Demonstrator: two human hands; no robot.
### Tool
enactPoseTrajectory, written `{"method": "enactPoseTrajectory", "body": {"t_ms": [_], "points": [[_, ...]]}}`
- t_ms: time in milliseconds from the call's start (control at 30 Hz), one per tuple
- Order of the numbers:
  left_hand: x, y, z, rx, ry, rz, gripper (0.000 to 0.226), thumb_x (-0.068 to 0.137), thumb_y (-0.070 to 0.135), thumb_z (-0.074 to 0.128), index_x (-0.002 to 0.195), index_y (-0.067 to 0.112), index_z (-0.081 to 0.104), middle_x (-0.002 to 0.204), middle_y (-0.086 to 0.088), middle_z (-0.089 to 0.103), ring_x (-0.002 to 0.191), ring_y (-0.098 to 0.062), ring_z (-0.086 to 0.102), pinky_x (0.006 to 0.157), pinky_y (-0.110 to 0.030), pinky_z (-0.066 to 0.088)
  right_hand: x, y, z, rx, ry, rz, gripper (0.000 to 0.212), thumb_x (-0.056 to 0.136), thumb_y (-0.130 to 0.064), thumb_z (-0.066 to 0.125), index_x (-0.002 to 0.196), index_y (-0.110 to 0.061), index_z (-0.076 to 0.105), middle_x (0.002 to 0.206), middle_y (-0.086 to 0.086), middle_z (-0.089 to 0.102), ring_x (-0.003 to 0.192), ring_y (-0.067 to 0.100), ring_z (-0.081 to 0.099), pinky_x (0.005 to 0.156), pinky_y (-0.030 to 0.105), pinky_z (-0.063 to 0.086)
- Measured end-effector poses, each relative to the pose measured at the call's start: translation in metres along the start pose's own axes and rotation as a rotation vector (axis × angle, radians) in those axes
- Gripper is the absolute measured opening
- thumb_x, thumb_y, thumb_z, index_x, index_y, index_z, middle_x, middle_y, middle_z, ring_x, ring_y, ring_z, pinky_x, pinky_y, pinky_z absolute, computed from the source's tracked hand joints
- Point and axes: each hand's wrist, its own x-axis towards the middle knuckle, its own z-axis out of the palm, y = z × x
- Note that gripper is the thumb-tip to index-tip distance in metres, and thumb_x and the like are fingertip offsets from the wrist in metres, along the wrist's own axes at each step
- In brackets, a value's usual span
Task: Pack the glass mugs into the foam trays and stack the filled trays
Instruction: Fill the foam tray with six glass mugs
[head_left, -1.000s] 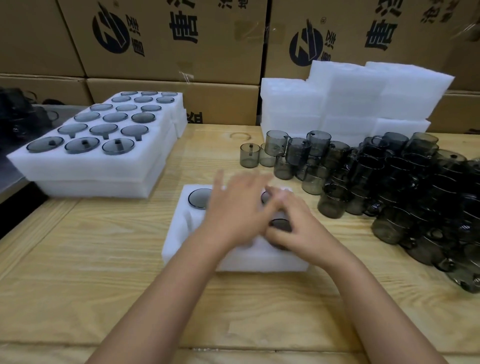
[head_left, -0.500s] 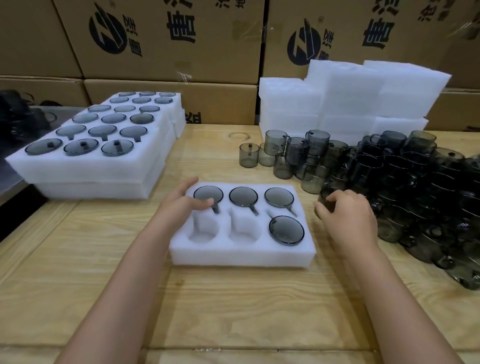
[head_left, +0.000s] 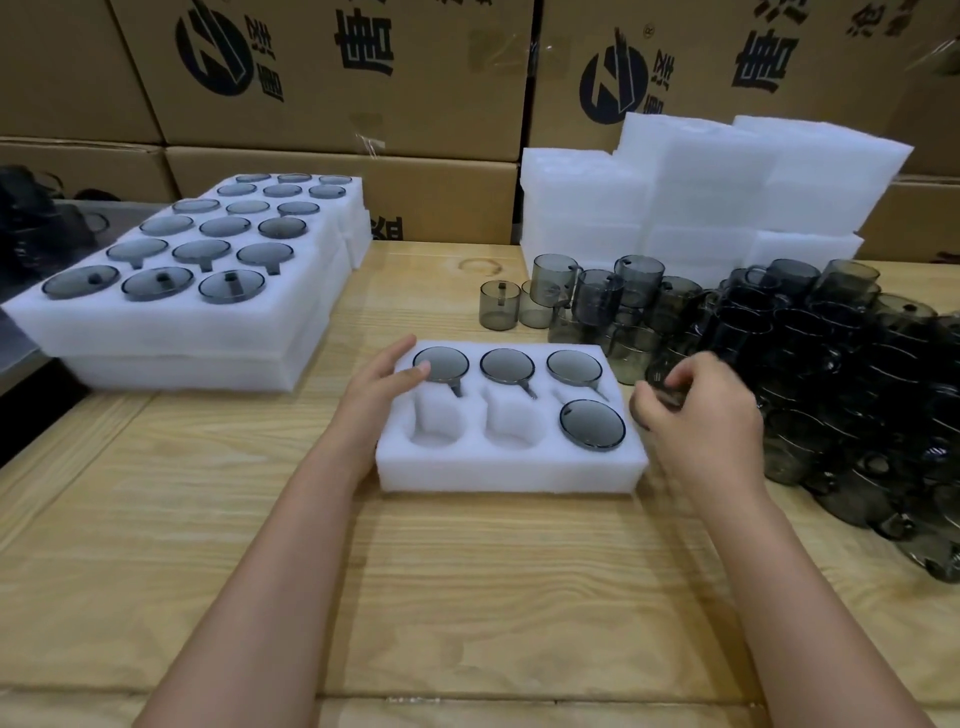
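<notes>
Resting left hand (head_left: 383, 388) fingers loose on foam tray (head_left: 498, 470), right hand (head_left: 701, 418) fingers gripping glass mug (head_left: 655, 375), cartons (head_left: 332, 67) printed upside-down

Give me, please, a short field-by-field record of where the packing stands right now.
Tray in work: foam tray on the table, six pockets
Filled: four mugs, back row and front right
Empty: front-left pocket, front-middle pocket
Left: left hand rests open on the tray's back-left corner
Right: right hand at the loose mug pile, fingers curled at its near edge; grip blurred
Done: filled trays stacked at far left
Spare: foam stack behind the pile
</notes>
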Motion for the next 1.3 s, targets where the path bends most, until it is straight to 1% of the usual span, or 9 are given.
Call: {"method": "enactPoseTrajectory", "body": {"t_ms": [100,200,533,667,800,933,1033,1200,1300], "points": [[-0.004,-0.005,0.001,-0.108,-0.078,0.042,0.047,0.087,0.002,0.056,0.127,0.028,0.056,0.138,-0.002,0.053,0.124,-0.023,0.053,0.102,-0.04,0.043,-0.006,-0.021,-0.01,0.385,0.099,-0.05,0.03,0.075,-0.036,0.067,0.093,-0.023,0.047,0.099,-0.013,0.058,0.09,0.016,0.059,0.08,0.035,0.048],[-0.005,-0.008,0.004,-0.069,-0.135,0.093,0.059,0.082,-0.01,0.055,0.127,0.028,0.054,0.138,-0.005,0.053,0.123,-0.024,0.054,0.096,-0.035,0.046,-0.021,-0.044,-0.011,0.626,-0.048,-0.157,0.033,0.073,-0.037,0.07,0.1,-0.035,0.051,0.099,-0.022,0.062,0.093,0.001,0.061,0.082,0.017,0.047],[-0.004,-0.012,0.004,-0.007,-0.252,0.143,0.07,0.065,0.001,0.059,0.13,0.027,0.056,0.116,0.001,0.068,0.102,-0.013,0.066,0.075,-0.021,0.052,-0.036,-0.057,-0.003,0.356,-0.355,-0.35,0.037,0.082,-0.021,0.07,0.117,-0.015,0.064,0.108,-0.02,0.056,0.099,-0.009,0.045,0.083,-0.005,0.027],[-0.005,-0.011,0.008,-0.011,-0.24,0.169,0.063,0.066,-0.002,0.058,0.125,0.018,0.058,0.11,0.015,0.07,0.1,-0.004,0.065,0.075,-0.017,0.051,-0.036,-0.055,0.0,0.246,-0.405,-0.363,0.04,0.08,-0.031,0.07,0.117,-0.018,0.063,0.104,-0.015,0.058,0.092,-0.004,0.047,0.077,0.002,0.031],[-0.009,-0.002,0.014,0.115,-0.076,0.204,0.049,0.069,0.016,0.061,0.119,0.021,0.06,0.13,0.001,0.058,0.121,-0.012,0.05,0.099,-0.025,0.04,-0.04,-0.054,0.008,0.114,-0.465,-0.439,0.045,0.08,-0.042,0.067,0.12,-0.024,0.057,0.112,-0.019,0.052,0.103,0.001,0.041,0.076,0.007,0.026],[-0.019,0.019,0.031,0.377,-0.038,0.484,0.027,0.095,0.025,0.053,0.12,0.031,0.059,0.123,0.019,0.057,0.118,0.008,0.048,0.099,-0.011,0.035,-0.034,-0.048,0.003,0.109,-0.481,-0.428,0.047,0.079,-0.054,0.058,0.117,-0.026,0.06,0.116,-0.018,0.058,0.117,0.008,0.043,0.098,0.021,0.033],[-0.032,0.026,0.059,0.574,-0.248,0.58,0.045,0.095,0.037,0.035,0.135,0.023,0.05,0.126,0.005,0.061,0.113,-0.001,0.053,0.101,-0.017,0.036,-0.034,-0.052,0.003,0.085,-0.492,-0.467,0.041,0.092,-0.047,0.045,0.123,-0.023,0.058,0.13,-0.011,0.055,0.131,0.01,0.037,0.111,0.032,0.023],[-0.035,0.01,0.081,1.066,-0.469,0.469,0.058,0.097,0.053,0.01,0.151,0.033,0.012,0.16,0.011,0.011,0.145,0.0,0.005,0.119,-0.034,0.002,-0.038,-0.05,0.006,-0.11,-0.643,-0.597,0.051,0.101,-0.027,0.018,0.151,-0.028,0.01,0.158,-0.014,0.008,0.143,-0.001,-0.005,0.113,0.027,-0.017],[-0.034,0.01,0.079,1.185,-0.457,0.391,0.078,0.08,0.069,0.001,0.15,0.037,0.007,0.16,0.013,-0.003,0.145,-0.001,-0.008,0.117,-0.04,-0.012,-0.043,-0.05,0.008,-0.197,-0.733,-0.618,0.055,0.1,-0.034,0.014,0.149,-0.032,-0.012,0.155,-0.017,-0.018,0.138,-0.002,-0.025,0.114,0.034,-0.018]]}}
